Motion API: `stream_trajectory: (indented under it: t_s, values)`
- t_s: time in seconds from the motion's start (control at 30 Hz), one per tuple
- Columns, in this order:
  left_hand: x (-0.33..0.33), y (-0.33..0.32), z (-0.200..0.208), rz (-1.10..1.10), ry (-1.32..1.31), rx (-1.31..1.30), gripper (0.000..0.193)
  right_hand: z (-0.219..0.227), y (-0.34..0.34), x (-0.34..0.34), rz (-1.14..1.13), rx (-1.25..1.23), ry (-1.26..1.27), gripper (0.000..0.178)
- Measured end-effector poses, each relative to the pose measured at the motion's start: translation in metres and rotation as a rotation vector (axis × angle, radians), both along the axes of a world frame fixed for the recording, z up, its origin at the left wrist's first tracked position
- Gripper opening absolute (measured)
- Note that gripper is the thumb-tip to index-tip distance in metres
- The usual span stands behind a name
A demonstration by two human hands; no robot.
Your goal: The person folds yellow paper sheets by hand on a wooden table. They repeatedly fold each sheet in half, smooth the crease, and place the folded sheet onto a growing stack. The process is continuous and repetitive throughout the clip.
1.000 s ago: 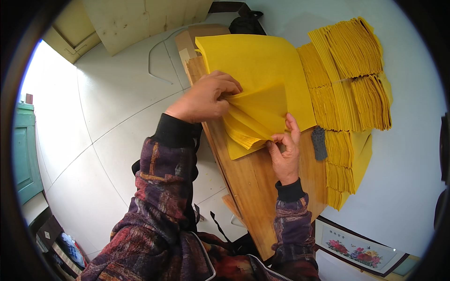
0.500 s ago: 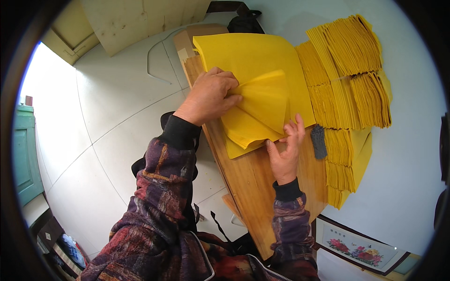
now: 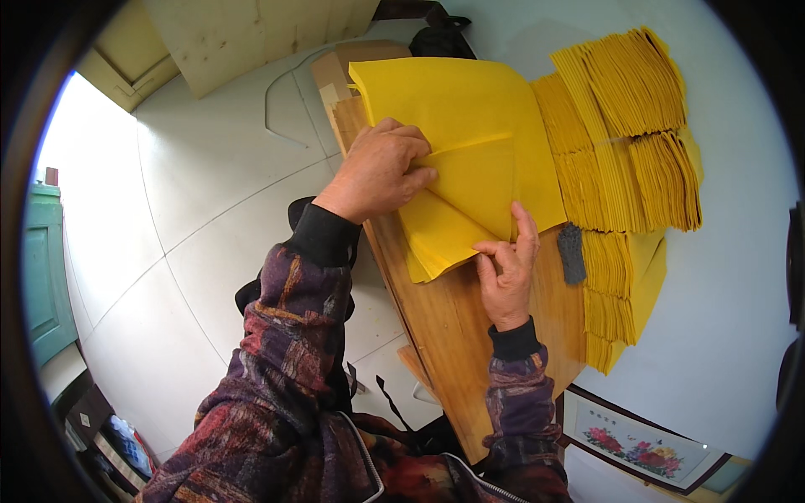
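Note:
A stack of large yellow paper sheets (image 3: 453,96) lies on the wooden table (image 3: 465,344). On its near part lies a partly folded yellow sheet (image 3: 478,180), its flap running from one hand to the other. My left hand (image 3: 381,170) is closed at the sheet's left side, gripping the fold between thumb and fingers. At the near right edge, the thumb and bent fingers of my right hand (image 3: 510,275) pinch the sheet's corner, while the index finger stretches up along its right edge. The fingertips of the left hand are partly hidden.
Several thick bundles of folded yellow sheets (image 3: 633,88) are piled along the right side of the table. Beside them sits a dark grey fuzzy pad (image 3: 571,253). A cardboard box (image 3: 335,71) stands beyond the far left end. A framed flower picture (image 3: 641,440) is at lower right.
The raised, fanned folds of the sheet have come down flatter. My right hand's fingers have closed in on the near edge; my left hand has barely moved.

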State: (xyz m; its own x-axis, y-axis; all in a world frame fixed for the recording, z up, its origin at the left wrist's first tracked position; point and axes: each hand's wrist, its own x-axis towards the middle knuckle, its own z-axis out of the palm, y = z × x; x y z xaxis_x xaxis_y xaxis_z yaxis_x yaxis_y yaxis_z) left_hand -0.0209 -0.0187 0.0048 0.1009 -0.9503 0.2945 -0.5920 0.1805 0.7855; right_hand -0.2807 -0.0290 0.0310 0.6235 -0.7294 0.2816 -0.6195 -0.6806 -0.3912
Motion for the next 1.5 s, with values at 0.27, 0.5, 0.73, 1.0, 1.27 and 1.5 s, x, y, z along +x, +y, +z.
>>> stream_trajectory:
  t_s: [0.27, 0.5, 0.73, 1.0, 1.27, 1.5]
  values:
    - [0.013, 0.002, -0.003, -0.116, 0.158, 0.002, 0.026, 0.002, -0.004, 0.001, -0.073, 0.336, -0.212, 0.013]
    - [0.022, 0.012, 0.001, -0.19, 0.283, 0.107, 0.031, 0.001, -0.007, 0.001, -0.051, 0.332, -0.223, 0.013]
    - [0.012, 0.004, 0.0, -0.122, -0.005, -0.016, 0.018, -0.001, -0.008, -0.003, -0.068, 0.254, -0.133, 0.024]
    - [-0.001, -0.002, 0.002, 0.019, -0.032, 0.015, 0.018, -0.002, 0.006, 0.002, -0.147, 0.052, -0.173, 0.056]
    - [0.0, -0.001, 0.0, 0.011, -0.007, -0.004, 0.019, -0.004, 0.002, 0.0, -0.014, -0.083, 0.017, 0.013]
    - [0.009, 0.001, -0.002, -0.076, 0.015, -0.021, 0.021, -0.002, -0.003, -0.001, -0.037, 0.192, -0.142, 0.011]
